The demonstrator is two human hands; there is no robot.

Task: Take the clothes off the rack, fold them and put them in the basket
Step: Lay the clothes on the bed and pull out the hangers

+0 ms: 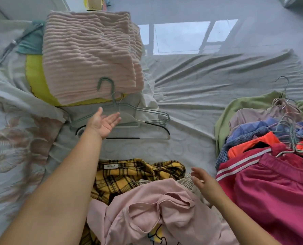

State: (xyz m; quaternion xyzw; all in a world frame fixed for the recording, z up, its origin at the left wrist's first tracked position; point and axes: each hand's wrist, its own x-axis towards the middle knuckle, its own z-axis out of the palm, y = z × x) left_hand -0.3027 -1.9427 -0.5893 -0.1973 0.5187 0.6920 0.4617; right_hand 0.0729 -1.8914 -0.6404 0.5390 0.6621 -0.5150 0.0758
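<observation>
My left hand (103, 123) reaches out palm up, fingers relaxed and empty, just above a small pile of bare hangers (140, 121) on the bed. My right hand (202, 179) hovers open and empty over a crumpled pink shirt (156, 214) near me. A yellow plaid shirt (127, 175) lies bunched under and behind the pink one. At the right lies a pile of clothes on hangers (270, 156), with magenta shorts on top. A folded pink ribbed blanket (90, 55) sits at the back left on a yellow cloth (35, 76).
Everything lies on a bed with a wrinkled grey-white sheet (209, 85). A floral cover (14, 138) spreads at the left. Beyond the bed is a shiny grey floor (182, 38) reflecting a window. No basket or rack is in view.
</observation>
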